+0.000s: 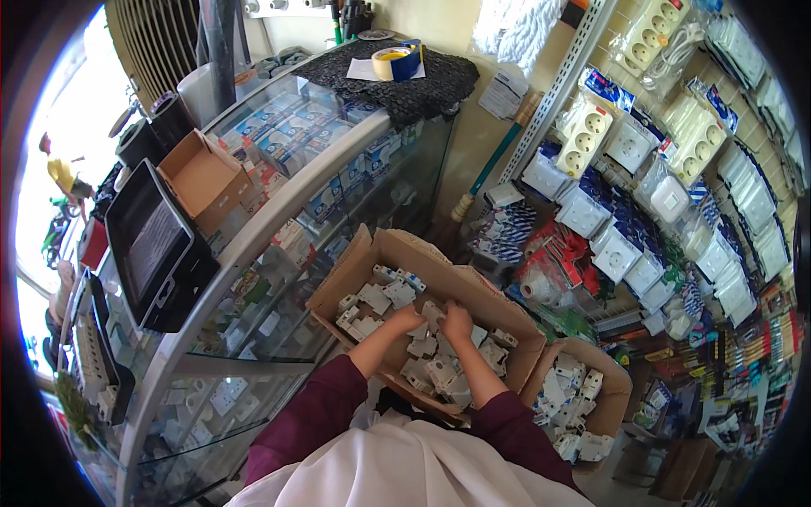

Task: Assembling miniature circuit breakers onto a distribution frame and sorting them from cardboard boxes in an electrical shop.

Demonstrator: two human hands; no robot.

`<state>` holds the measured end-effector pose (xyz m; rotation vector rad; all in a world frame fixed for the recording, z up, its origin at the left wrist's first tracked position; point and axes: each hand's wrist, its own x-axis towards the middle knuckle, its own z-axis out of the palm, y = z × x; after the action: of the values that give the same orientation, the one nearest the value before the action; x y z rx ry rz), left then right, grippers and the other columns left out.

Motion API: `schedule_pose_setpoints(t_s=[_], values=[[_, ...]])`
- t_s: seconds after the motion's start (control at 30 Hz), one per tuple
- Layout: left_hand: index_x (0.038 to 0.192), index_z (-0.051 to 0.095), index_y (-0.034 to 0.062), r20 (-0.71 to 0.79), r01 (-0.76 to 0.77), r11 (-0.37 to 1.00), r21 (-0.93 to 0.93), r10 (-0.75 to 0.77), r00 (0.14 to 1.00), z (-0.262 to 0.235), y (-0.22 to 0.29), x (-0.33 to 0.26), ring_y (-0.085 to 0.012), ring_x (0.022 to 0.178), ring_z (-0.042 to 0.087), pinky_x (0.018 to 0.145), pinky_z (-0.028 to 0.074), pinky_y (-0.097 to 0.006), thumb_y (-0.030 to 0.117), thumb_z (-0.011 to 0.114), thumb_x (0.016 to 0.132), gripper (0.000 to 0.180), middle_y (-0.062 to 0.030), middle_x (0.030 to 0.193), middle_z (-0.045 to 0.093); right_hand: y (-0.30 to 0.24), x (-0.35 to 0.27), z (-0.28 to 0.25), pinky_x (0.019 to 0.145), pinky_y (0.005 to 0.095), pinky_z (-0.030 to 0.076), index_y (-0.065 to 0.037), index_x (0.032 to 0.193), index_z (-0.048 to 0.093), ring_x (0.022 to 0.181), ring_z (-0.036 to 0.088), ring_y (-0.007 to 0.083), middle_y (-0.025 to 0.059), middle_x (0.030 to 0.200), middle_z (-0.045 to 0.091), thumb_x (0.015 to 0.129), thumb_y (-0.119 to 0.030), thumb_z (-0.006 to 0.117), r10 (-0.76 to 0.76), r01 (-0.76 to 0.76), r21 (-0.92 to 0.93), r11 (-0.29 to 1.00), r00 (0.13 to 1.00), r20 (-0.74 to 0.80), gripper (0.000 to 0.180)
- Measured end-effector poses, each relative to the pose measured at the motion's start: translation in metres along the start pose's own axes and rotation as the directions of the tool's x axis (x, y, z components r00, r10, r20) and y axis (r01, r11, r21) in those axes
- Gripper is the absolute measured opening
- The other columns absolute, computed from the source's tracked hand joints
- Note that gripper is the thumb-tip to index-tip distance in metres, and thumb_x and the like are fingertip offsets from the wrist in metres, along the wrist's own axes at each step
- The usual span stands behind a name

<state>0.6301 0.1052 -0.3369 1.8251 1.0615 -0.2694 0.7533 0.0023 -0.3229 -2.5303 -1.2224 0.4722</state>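
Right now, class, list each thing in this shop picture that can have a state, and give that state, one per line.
Large cardboard box: open, flaps up, holding white electrical parts.
Small cardboard box: open, filled with white parts.
Empty brown box: open, on the glass counter.
Left hand: inside the large box, on parts.
Right hand: inside it too.

Tape roll [395, 62] on glass counter [279, 190]; sockets [583, 135] hang on wall.

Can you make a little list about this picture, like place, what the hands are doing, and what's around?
place: shop corner with a glass counter
left hand: in the cardboard box, on white plastic parts
right hand: in the same box, on the parts
beside: second box of white parts
counter top: tape roll
wall: packaged sockets
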Motion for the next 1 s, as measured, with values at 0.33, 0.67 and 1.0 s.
schedule_pose_setpoints(t_s=[0.33, 0.67, 1.0], values=[[0.123, 0.037, -0.0061, -0.276, -0.333, 0.863, -0.381, 0.238, 0.931, -0.035, 0.004, -0.087, -0.0281, 0.098, 0.058, 0.079, 0.048, -0.031, 0.033, 0.069, 0.073, 0.071, -0.0206, 0.107, 0.057, -0.037, -0.033, -0.068, 0.077, 0.0302, 0.047, -0.002, 0.108, 0.053, 0.090, 0.060, 0.0200, 0.0110, 0.100, 0.062, 0.073, -0.001, 0.066, -0.080, 0.029, 0.764, 0.644, 0.996, 0.030, 0.038], [0.099, 0.059, 0.0001, -0.852, -0.717, 0.691, -0.090, 0.319, 0.414, -0.124, -0.012, -0.275, -0.0221, 0.086, 0.062, 0.075, 0.049, -0.030, 0.002, 0.067, 0.073, 0.027, -0.0110, 0.099, 0.061, -0.206, -0.110, -0.096, 0.091, 0.0310, 0.042, -0.006, 0.102, 0.051, 0.108, 0.052, 0.0188, 0.0039, 0.103, 0.054, 0.078, 0.007, 0.060, -0.586, 0.046, 0.994, -0.100, 0.804, -0.096, 0.029], [0.104, 0.054, -0.0002, -0.972, -0.644, 0.765, 0.013, 0.160, 0.172, -0.145, -0.089, -0.426, -0.0229, 0.091, 0.058, 0.079, 0.049, -0.032, 0.000, 0.058, 0.081, 0.024, -0.0125, 0.104, 0.055, -0.342, -0.205, -0.043, 0.087, 0.0293, 0.044, -0.007, 0.095, 0.049, 0.098, 0.055, 0.0147, 0.0064, 0.098, 0.059, 0.073, 0.002, 0.069, -0.832, -0.100, 0.991, -0.090, 0.554, -0.020, 0.030]])
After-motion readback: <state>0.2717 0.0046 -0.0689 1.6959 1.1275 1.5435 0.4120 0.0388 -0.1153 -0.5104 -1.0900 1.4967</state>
